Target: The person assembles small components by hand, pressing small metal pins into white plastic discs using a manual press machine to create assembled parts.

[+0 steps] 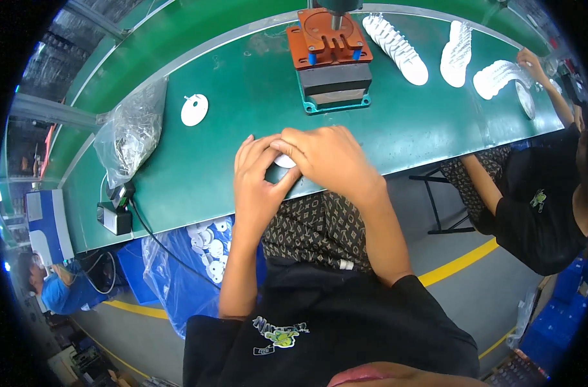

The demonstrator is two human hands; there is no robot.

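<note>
Over the front edge of the green bench, both my hands meet around a small white round disc (284, 162). My left hand (256, 179) curls about its left side, thumb and fingers closed on it. My right hand (331, 158) lies over the disc from the right, fingers bent onto it and hiding most of it. Beyond them stands a press fixture with an orange top plate (324, 35) on a dark block. To the left, a flat white disc with a hole and a small notch (195, 110) lies on the bench.
Fanned rows of white discs (397, 50) lie at the far right, where a co-worker's hand (531, 62) reaches in. A clear plastic bag of small parts (134, 132) and a black box with a cable (114, 218) sit left. Below, a blue lined bin (171, 258) holds white discs.
</note>
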